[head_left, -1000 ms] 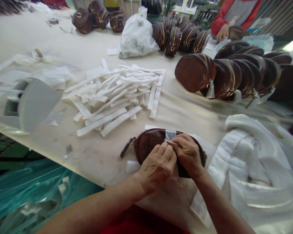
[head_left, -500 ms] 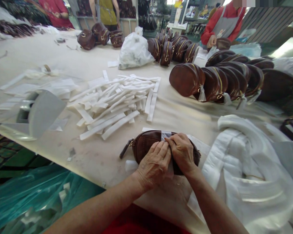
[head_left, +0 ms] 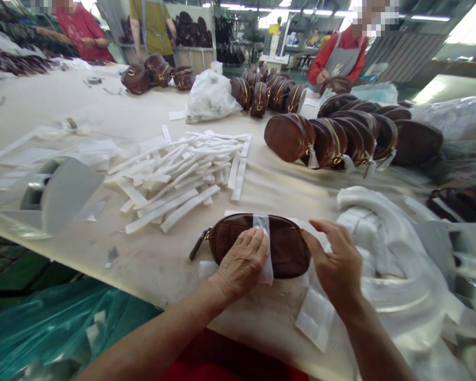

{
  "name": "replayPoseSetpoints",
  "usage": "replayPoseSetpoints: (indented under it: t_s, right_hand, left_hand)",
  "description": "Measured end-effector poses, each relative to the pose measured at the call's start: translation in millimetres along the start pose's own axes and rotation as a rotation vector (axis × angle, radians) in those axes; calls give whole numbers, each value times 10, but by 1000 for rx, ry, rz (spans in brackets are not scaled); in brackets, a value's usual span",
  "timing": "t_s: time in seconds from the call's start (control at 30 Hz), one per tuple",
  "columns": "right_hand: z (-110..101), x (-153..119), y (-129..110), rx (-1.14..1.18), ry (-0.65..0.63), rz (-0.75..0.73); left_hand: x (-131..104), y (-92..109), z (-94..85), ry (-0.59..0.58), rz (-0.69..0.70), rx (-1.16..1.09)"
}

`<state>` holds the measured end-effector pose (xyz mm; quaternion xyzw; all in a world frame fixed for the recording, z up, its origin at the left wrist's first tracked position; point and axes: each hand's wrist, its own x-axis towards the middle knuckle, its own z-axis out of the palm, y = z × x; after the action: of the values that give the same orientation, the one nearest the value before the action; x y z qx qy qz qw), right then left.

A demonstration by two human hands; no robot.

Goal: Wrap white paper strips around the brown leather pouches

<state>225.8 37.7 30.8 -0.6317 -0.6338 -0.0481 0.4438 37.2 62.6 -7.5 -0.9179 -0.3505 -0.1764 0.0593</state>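
A dark brown oval bag (head_left: 289, 246) lies on the table in front of me, its tasselled zip end to the left. Around its middle runs a white strip (head_left: 262, 219). My left hand (head_left: 244, 259) rests flat on the bag and strip, fingers stretched out and close to each other. Just off the bag's right end is my right hand (head_left: 335, 256), raised, with thumb and fingers apart and nothing between them. Some white sheet material shows under and beside the bag.
Beyond the bag lies a pile of white strips (head_left: 182, 169). A tape dispenser (head_left: 59, 193) stands at the left edge. White foam sheeting (head_left: 396, 286) lies right. Finished bags (head_left: 289, 137) stand further back; a person (head_left: 339, 58) works behind them.
My right hand has let go of the bag's middle and moved right, opening. My left hand stays on the bag. The view has shifted slightly.
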Motion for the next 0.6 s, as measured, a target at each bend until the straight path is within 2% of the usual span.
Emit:
replayPoseSetpoints:
  t_s: [0.1,0.17,0.23,0.3,0.4,0.6]
  right_hand:
    - [-683,-108,355,-245,177,30]
    - [-1116,-177,670,-395,283,108]
    - [-1486,-226,999,-498,327,277]
    - [-1764,-256,1295,-536,296,537]
    - [-1968,-292,1608,-493,209,813]
    - [-1900,-411,1834,-282,127,948]
  left_hand:
    - [-11,-1,-4,66,30,-16]
    - [-18,-20,13,125,65,-17]
    - [-17,-60,60,176,93,-14]
    - [-9,-102,117,189,119,-16]
    - [-9,-134,160,219,150,-1]
    - [-29,-190,126,155,187,55]
